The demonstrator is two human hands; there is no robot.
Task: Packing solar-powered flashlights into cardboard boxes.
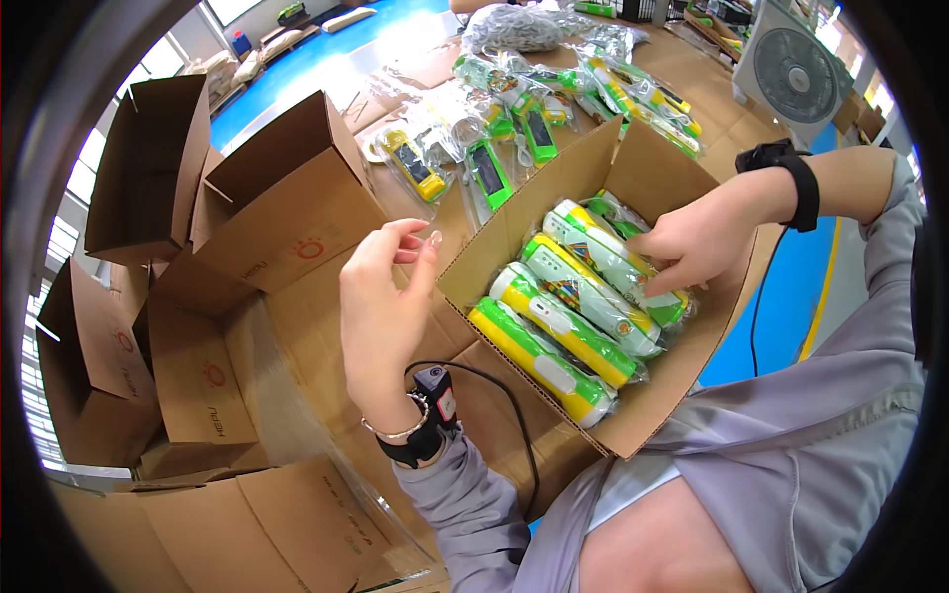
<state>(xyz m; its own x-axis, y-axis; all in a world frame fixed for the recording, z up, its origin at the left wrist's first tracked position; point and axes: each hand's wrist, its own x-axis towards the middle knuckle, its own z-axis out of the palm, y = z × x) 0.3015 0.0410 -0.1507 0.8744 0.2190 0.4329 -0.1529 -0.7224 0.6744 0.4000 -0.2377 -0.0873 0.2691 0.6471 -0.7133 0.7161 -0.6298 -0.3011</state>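
An open cardboard box sits tilted in front of me, holding several plastic-bagged flashlights in green, yellow and white. My right hand reaches in over the box's right wall. Its curled fingers and thumb rest on a white and green flashlight near the far end of the row. A darker green bagged piece shows partly beyond it. The nearest flashlight is green and yellow. My left hand is raised just left of the box, fingers bent and thumb apart, with nothing in it.
Bagged flashlights with dark panels lie scattered behind the box. Several open cartons stand at the left, with a flattened carton at the lower left. A grey fan stands at the far right. A black cable runs beside my left wrist.
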